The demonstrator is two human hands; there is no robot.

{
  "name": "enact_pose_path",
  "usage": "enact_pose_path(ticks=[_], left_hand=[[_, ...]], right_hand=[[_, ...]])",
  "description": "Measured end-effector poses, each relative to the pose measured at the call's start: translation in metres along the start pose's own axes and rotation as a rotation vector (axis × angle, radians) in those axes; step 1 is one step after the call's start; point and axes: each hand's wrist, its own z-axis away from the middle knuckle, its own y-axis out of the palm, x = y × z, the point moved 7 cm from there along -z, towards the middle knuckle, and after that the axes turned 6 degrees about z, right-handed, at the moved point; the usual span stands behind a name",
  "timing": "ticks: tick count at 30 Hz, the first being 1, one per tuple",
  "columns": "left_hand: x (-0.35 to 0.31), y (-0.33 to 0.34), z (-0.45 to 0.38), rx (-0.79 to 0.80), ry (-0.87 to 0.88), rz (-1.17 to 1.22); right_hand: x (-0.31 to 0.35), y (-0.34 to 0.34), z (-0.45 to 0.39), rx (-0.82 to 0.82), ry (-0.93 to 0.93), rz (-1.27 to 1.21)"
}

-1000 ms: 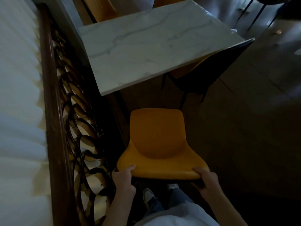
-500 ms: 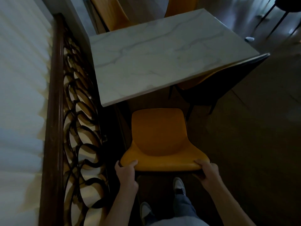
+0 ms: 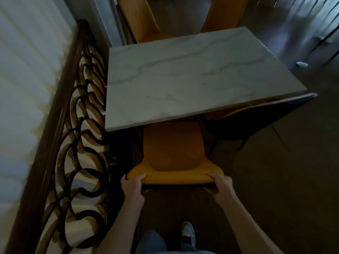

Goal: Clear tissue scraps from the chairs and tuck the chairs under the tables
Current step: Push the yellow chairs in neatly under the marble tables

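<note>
An orange chair [image 3: 172, 151] stands in front of me, its seat's front edge just under the near edge of the white marble table [image 3: 192, 77]. My left hand [image 3: 133, 187] grips the left end of the backrest top. My right hand [image 3: 221, 186] grips the right end. The seat is bare; no tissue scrap shows on it. A small white scrap [image 3: 301, 64] lies on the floor at the far right.
A dark-backed orange chair [image 3: 256, 118] is tucked under the table's right side. Two more orange chairs [image 3: 139, 19] stand at the far side. A wooden railing with curled ironwork [image 3: 73, 125] runs along the left. My shoe [image 3: 188, 233] is behind the chair.
The orange chair has slid forward toward the table, its seat front now reaching under the table edge. Both hands stay on the backrest, and I have stepped closer.
</note>
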Motion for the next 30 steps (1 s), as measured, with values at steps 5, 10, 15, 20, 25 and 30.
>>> enact_pose_path(ticks=[5, 10, 15, 20, 25, 30], left_hand=[[-0.013, 0.033, -0.009, -0.039, -0.005, 0.003], [-0.024, 0.069, -0.020, -0.045, -0.002, 0.031], [-0.038, 0.103, -0.033, -0.054, 0.014, 0.036], [-0.055, 0.133, -0.047, -0.043, 0.030, 0.052], [-0.069, 0.156, -0.057, -0.047, 0.027, 0.066], [-0.076, 0.171, -0.061, -0.071, 0.035, 0.048]], right_hand=[[0.039, 0.011, -0.026, 0.012, -0.036, 0.028], [0.078, 0.023, -0.054, 0.008, -0.056, 0.073], [0.113, 0.036, -0.081, 0.008, -0.070, 0.068], [0.143, 0.052, -0.106, 0.044, -0.068, 0.075], [0.171, 0.064, -0.127, 0.050, -0.068, 0.085], [0.189, 0.072, -0.142, 0.050, -0.072, 0.078]])
